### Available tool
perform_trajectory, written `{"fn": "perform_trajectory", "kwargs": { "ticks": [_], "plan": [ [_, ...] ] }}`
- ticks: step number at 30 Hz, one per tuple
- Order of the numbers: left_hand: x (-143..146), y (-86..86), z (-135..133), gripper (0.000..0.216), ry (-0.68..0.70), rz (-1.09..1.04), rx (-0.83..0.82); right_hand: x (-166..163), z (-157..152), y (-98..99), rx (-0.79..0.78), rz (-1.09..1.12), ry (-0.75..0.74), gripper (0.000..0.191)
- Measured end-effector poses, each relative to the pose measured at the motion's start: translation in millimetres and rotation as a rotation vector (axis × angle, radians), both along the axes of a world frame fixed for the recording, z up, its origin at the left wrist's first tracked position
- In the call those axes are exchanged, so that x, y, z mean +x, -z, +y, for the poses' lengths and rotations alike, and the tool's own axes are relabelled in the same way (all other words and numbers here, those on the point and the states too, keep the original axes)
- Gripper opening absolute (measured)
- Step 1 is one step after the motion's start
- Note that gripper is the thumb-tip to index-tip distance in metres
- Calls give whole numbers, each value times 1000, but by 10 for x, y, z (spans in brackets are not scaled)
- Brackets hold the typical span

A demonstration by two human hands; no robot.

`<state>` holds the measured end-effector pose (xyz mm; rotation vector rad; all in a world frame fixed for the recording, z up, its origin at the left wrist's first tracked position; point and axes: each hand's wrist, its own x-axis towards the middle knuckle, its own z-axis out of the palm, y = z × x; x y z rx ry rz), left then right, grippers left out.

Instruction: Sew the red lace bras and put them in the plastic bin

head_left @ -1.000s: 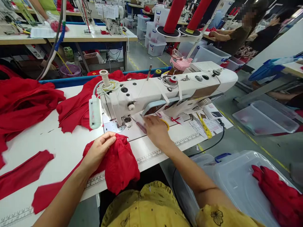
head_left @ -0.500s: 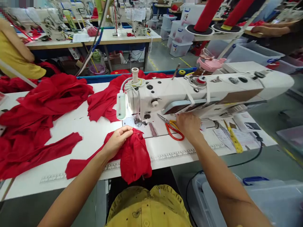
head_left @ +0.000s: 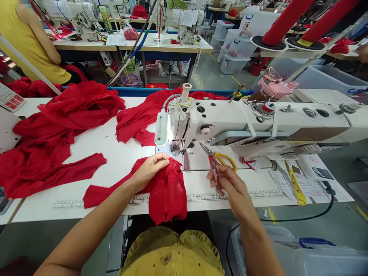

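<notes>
My left hand (head_left: 152, 168) pinches the gathered top edge of a red garment piece (head_left: 168, 195), just in front of the sewing machine's needle area. The lower part of that cloth droops over the table's front edge. Between the fingers of my right hand (head_left: 227, 182) is a small pair of thread snips (head_left: 214, 168), pinkish and partly hidden, pointing up and away from me. Behind it lie scissors (head_left: 225, 159) with orange and yellow handles, flat on the table. A tool with a mauve handle (head_left: 186, 161) rests beside the presser foot.
The white sewing machine (head_left: 247, 119) spans the table's right side. Red cloth (head_left: 54, 134) is heaped on the left, more (head_left: 138, 119) behind the needle. A tape measure (head_left: 296, 184) lies over papers at the right. Plastic bins (head_left: 324, 257) stand below; a co-worker (head_left: 40, 50) sits far left.
My right hand has come back from under the machine arm toward me, now with the thread snips. My left hand keeps its hold on the red cloth. The view has shifted slightly left.
</notes>
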<state>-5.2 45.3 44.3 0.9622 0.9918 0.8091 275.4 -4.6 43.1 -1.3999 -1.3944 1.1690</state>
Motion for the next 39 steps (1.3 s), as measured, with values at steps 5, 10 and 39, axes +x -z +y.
{"fn": "perform_trajectory", "kwargs": {
  "ticks": [5,10,39],
  "plan": [
    [-4,19,3,22,2,-15,-7,-379,42,48,-63,181,-176,33],
    [-7,42,11,20,6,-20,12,-562,141,19,381,-465,-146,27],
    [8,20,0,27,-21,46,59,-660,213,79,811,-990,-148,24]
  ]
}}
